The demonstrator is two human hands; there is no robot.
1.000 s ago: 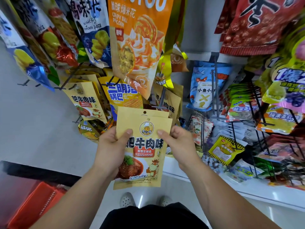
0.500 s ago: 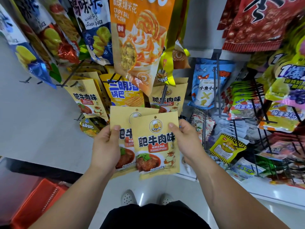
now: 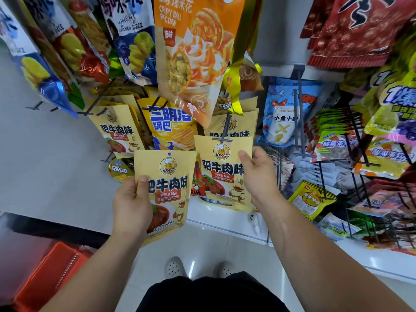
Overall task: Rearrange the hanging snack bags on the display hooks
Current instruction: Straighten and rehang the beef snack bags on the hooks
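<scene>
My left hand grips a yellow beef-flavour snack bag by its left edge, held low in front of the rack. My right hand pinches the right edge of a second identical yellow bag, whose top sits right at the tip of a grey display hook. More of the same yellow bags hang behind it on that hook. Another group of these bags hangs on a hook to the left.
A large orange popcorn bag hangs just above the hook. A yellow-and-blue crust snack bag hangs between the two yellow groups. Wire hooks with more snacks crowd the right. An orange basket sits on the floor at lower left.
The two bags, held together a second ago, have been separated. My right hand carried one bag up and right to the hook's tip; my left hand kept the other bag low.
</scene>
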